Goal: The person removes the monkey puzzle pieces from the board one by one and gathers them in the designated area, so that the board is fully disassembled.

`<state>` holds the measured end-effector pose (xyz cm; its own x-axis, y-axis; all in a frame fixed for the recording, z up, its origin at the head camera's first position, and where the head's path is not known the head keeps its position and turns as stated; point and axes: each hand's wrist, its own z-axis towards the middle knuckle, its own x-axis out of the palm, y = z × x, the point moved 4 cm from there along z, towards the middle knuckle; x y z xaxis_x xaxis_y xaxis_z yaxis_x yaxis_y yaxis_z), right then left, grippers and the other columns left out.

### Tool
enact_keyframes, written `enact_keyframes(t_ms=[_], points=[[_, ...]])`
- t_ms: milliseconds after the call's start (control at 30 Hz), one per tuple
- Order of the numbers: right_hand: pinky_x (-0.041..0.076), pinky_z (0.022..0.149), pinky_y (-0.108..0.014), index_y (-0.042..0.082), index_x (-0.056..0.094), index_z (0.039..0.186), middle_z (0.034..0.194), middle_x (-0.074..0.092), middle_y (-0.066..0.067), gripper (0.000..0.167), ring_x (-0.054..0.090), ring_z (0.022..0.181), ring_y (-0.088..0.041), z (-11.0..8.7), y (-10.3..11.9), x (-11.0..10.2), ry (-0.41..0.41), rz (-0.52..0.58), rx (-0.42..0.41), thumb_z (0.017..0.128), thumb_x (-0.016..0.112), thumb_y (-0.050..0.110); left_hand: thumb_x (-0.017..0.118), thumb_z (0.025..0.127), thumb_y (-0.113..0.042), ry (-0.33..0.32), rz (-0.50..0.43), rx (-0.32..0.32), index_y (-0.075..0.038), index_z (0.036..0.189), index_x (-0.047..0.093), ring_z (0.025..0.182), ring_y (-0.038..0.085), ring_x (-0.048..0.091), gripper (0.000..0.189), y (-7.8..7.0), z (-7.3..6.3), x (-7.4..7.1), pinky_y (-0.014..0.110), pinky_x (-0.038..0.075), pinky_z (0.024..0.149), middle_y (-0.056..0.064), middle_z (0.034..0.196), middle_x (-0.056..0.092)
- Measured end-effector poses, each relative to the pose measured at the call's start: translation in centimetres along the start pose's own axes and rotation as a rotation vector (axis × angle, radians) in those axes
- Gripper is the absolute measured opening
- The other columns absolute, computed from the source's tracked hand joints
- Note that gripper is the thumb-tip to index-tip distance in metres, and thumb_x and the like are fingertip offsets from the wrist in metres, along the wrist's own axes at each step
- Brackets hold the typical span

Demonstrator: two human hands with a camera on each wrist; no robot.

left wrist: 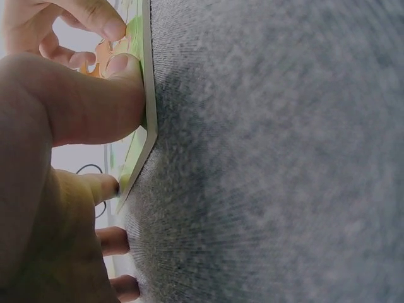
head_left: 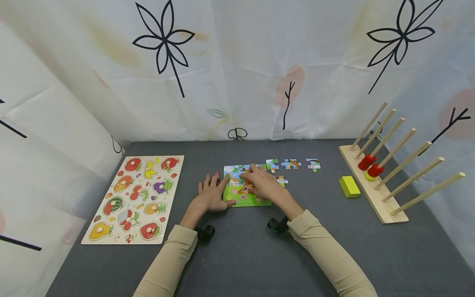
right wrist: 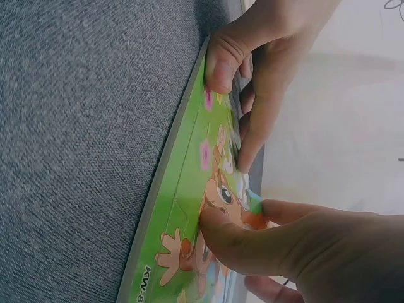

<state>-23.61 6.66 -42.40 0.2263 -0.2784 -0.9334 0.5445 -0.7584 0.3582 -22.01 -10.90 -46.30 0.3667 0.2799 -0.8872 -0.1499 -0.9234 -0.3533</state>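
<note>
In the head view a jigsaw puzzle point(head_left: 241, 202) with a cartoon deer on green grass lies mid-table. My left hand point(head_left: 212, 194) rests at its left side with fingers spread. The left thumb presses on the puzzle's near left corner, and a fingertip touches its edge. Over the picture, my right hand point(head_left: 262, 183) pinches an orange-brown puzzle piece point(left wrist: 101, 52) between thumb and fingers; it looks raised from the board in the left wrist view. The right thumb point(right wrist: 221, 230) lies against the deer's face. Much of that piece is hidden by the fingers.
Loose puzzle pieces point(head_left: 291, 164) lie behind and right of the puzzle. A fruit peg board point(head_left: 170, 206) is on the left. At right stand a yellow block point(head_left: 349, 187) and a wooden rack point(head_left: 389, 210) of upright pegs with red and yellow beads point(head_left: 374, 171).
</note>
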Motion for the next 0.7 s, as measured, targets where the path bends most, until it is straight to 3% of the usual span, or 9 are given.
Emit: enact_keyframes(t_ms=[67,300,467,700], points=[[0.041,0.069,-0.03,0.015,0.07,0.115,0.11,0.055,-0.01,0.024,0.045,0.091,-0.023,-0.01,0.05,-0.01,0.002,-0.018,-0.001,0.092,0.076,0.012,0.066,0.094,-0.052,0.002,0.0,0.0,-0.019,0.165,0.02,0.157,0.054,0.004,0.091,0.01,0.01,0.0,0.073,0.008,0.123,0.024,0.17,0.015],[0.044,0.073,-0.033,0.017,0.061,0.144,0.117,0.056,-0.011,0.05,0.047,0.093,-0.023,-0.22,-0.04,0.01,0.009,-0.043,0.02,0.096,0.069,0.005,0.066,0.094,-0.052,0.007,-0.004,-0.001,-0.02,0.166,0.019,0.157,0.054,0.003,0.091,0.08,0.01,0.08,0.073,0.008,0.123,0.024,0.17,0.013],[0.045,0.073,-0.033,0.018,0.065,0.139,0.113,0.058,-0.01,0.045,0.047,0.09,-0.022,-0.34,-0.11,-0.05,-0.029,-0.067,0.006,0.096,0.071,0.007,0.065,0.095,-0.052,0.008,-0.002,-0.003,-0.02,0.166,0.019,0.157,0.053,0.003,0.091,0.1,0.02,0.13,0.073,0.007,0.123,0.024,0.17,0.013],[0.04,0.068,-0.03,0.019,0.063,0.141,0.107,0.057,-0.007,0.051,0.044,0.086,-0.019,-0.41,-0.35,-0.06,-0.036,-0.069,0.029,0.092,0.077,0.021,0.064,0.095,-0.052,0.013,0.005,-0.007,-0.02,0.166,0.018,0.157,0.053,0.003,0.09,0.02,-0.03,0.11,0.072,0.006,0.123,0.024,0.17,0.012]])
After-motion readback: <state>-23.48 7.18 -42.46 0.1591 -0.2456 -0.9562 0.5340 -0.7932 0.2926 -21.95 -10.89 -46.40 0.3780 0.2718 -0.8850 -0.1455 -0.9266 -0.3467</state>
